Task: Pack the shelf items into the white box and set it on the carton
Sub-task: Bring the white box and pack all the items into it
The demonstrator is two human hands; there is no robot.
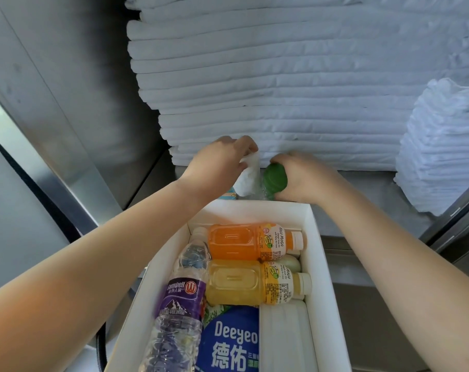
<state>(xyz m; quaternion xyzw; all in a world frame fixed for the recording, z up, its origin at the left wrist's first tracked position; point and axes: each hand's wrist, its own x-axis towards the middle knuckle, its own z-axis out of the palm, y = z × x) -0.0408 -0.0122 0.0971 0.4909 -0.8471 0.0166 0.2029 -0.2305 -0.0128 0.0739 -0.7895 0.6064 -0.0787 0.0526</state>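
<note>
Steel shelf (362, 189), white linens (281, 103) stacked behind! The left hand (222, 162) has its grip curled round one white packet (248, 178), and the right hand (306, 175) grip wraps one green-topped item (275, 178), both just beyond the white box (316, 264). Inside: two juice bottles (236, 241) crosswise, caps right; one water bottle (182, 299) lengthwise, cap away; one Deeyeo pack (230, 342).

A grey metal shelf (389, 183) carries 2 piles of folded white linen. The tall stack (281, 103) fills the back from near the left edge across most of the width. The smaller stack (440, 151) stands at the right edge, apart from it.

Near the front edge, just before the tall stack, the left hand (222, 159) pinches a white packet (248, 178) and the right hand (303, 173) curls over a green round item (275, 179). Whether either rests on the metal is unclear. A small blue-and-tan pack (228, 195) lies beside them. The white box (255, 208) meets the front edge.
</note>
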